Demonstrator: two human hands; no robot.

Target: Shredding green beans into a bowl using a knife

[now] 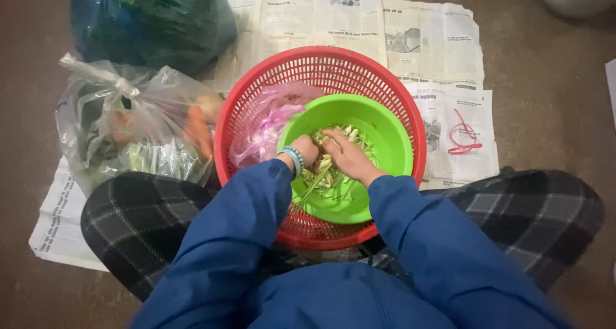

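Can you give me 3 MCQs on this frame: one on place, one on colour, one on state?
1. Where does the green bowl sit?
A. On the bare floor
B. Inside the red basket
C. On the person's lap

2. What colour is the loop of band lying on the newspaper?
A. Red
B. Yellow
C. Black

3. What are the hands doing?
A. Both lifted clear of the bowl
B. One in the bowl, one on the clear bag
C. Both down in the bowl on the pale green vegetable pieces

Answers:
1. B, the red latticed rim rings the bowl on all sides.
2. A, the thin red loop lies on the sheet right of the basket.
3. C, the left hand and right hand both rest among the cut pieces; the clear plastic bag lies untouched to the left.
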